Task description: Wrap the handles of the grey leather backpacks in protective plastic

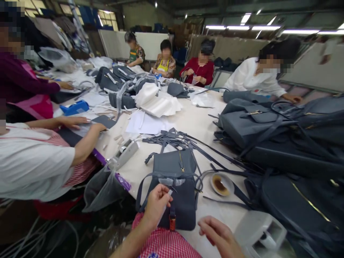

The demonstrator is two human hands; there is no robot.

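Note:
A dark blue-grey leather bag (185, 206) lies at the table's front edge, partly over a red-striped apron (172, 243). Clear film (166, 182) is wrapped around its strap fittings, and a reddish-covered buckle (172, 222) shows near its bottom. Over the bag, my left hand (157, 204) is closed, pinching a small piece of clear tape (170, 192) between thumb and fingertip. My right hand (216, 231) is off the bag's right side, its fingers bent and pressed together; anything in them is hidden. Close to it stands a grey tape dispenser (260, 233).
Stacked dark bags (268, 143) fill the right side. A dish of brown liquid (220, 184) and loose straps (174, 139) lie behind my hands. Another dispenser (125, 152) is at left, beside a co-worker's arm (87, 143). Several people sit around the table.

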